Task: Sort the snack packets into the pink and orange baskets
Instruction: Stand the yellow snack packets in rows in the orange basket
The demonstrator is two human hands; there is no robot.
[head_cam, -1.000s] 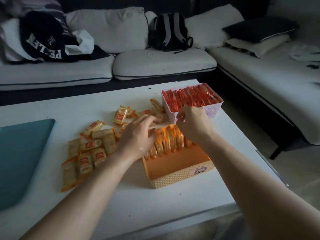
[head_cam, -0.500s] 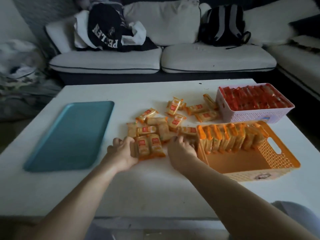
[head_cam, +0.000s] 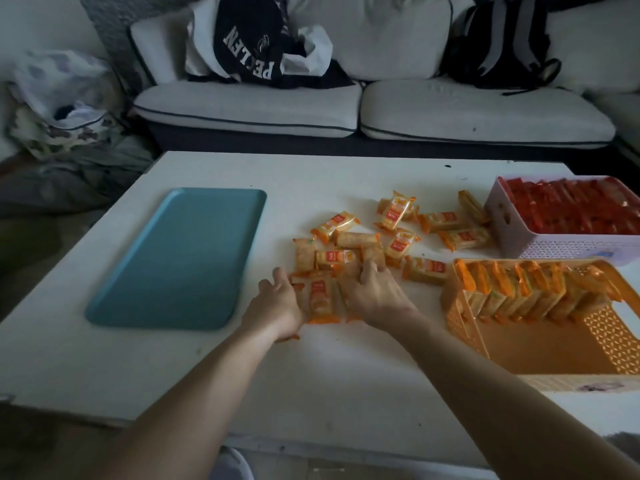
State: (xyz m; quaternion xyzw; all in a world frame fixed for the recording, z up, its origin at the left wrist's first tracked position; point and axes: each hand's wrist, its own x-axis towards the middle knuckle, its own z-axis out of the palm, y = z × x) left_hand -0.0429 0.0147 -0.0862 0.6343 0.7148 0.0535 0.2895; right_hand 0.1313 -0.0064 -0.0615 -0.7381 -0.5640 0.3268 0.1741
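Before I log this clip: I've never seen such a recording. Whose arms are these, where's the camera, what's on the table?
No machine: a person's bare arms, filmed by one head-worn camera looking down. The left hand and right hand close round a bunch of orange packets on the white table. More loose packets lie beyond. The orange basket holds a row of them; the pink basket is full of red packets. A teal tray lies left.

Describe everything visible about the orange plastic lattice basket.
The orange rectangular plastic basket has lattice-pierced walls. It sits upright on the white table, in front of the pink lattice basket. A row of orange-wrapped snack packets stands on edge along its far side; the near floor is bare. The left hand and right hand, on loose packets, do not touch it.
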